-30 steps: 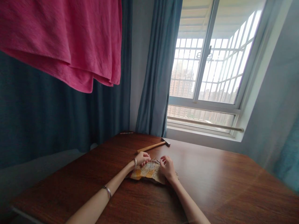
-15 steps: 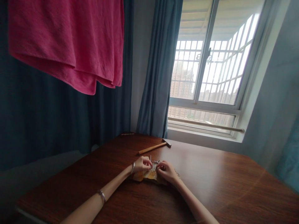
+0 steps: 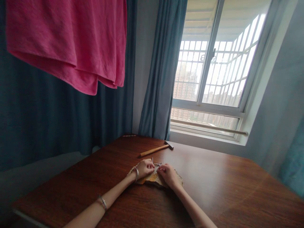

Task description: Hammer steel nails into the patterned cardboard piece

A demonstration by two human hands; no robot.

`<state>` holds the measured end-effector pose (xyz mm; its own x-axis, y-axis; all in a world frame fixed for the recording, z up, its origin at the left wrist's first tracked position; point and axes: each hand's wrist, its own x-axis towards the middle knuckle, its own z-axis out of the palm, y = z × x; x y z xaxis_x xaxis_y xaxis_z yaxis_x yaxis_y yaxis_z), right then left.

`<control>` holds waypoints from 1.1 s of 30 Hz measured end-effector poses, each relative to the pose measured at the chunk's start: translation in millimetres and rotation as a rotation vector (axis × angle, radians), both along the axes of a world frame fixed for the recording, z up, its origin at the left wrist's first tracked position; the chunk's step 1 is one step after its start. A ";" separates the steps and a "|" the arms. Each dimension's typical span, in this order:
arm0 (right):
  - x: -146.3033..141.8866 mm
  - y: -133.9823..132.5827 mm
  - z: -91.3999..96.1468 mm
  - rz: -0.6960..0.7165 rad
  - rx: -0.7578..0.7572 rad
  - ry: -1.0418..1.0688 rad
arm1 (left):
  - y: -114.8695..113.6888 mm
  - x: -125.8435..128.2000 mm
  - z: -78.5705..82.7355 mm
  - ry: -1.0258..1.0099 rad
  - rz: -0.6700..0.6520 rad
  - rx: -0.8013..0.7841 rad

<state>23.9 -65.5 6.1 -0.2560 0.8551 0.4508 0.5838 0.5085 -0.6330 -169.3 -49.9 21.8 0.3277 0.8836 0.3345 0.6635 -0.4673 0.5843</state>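
Note:
On the wooden table lies a yellow and beige piece [image 3: 154, 178] with rows of small holes and dark marks along its far edges. My left hand [image 3: 145, 168] rests over its left part, thumb and fingers pinched together. A thin upright rod [image 3: 152, 159] rises beside those fingertips; whether they hold it is unclear. My right hand [image 3: 167, 174] is over the right part, its fingers also closed in a pinch. Between the fingertips stand several thin dark strands or prongs [image 3: 156, 167], too small to name. What either pinch holds is hidden.
Beyond my hands a hammer [image 3: 155, 149] with a wooden handle lies on the brown table [image 3: 220, 183]. Behind the table are a blue curtain [image 3: 155, 95] and a barred window [image 3: 206, 72]. A pink towel [image 3: 68, 47] hangs at the upper left.
My hands have shifted slightly over the piece, and more of its left and right edges shows now. Both pinches stay closed. The hammer has not moved on the table.

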 end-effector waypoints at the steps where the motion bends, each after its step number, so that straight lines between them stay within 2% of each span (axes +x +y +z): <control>1: 0.2 -0.4 -0.5 -0.003 0.003 0.001 | -1.9 0.9 1.6 -0.004 -0.004 0.004; 4: 0.1 0.4 -3.5 -0.006 0.016 0.017 | -4.6 1.7 3.9 -0.022 -0.026 -0.001; 8: -0.4 8.4 -10.1 -0.061 0.000 0.123 | -0.2 0.9 -0.6 -0.103 -0.002 -0.045; 14: 11.1 31.9 -17.8 -0.299 -0.013 0.098 | 18.2 0.9 -15.1 -0.422 0.137 -0.307; 16: 16.5 39.3 -19.0 -0.328 -0.032 0.092 | 25.3 0.7 -17.1 -0.470 0.206 -0.358; 21: 22.1 46.1 -19.5 -0.314 -0.100 0.073 | 33.2 1.8 -10.0 -0.419 0.306 -0.453; 27: 21.2 42.3 -16.8 -0.281 -0.165 0.066 | 29.1 5.0 4.7 -0.294 0.291 -0.512; 33: 21.4 44.6 -14.9 -0.291 -0.200 0.065 | 34.6 5.8 1.0 -0.230 0.282 -0.505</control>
<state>45.3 -20.9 -8.9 0.0354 0.9610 0.2743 0.6411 0.1887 -0.7439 -163.5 -15.3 22.7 0.0278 0.9933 -0.1125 0.5518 0.0786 0.8303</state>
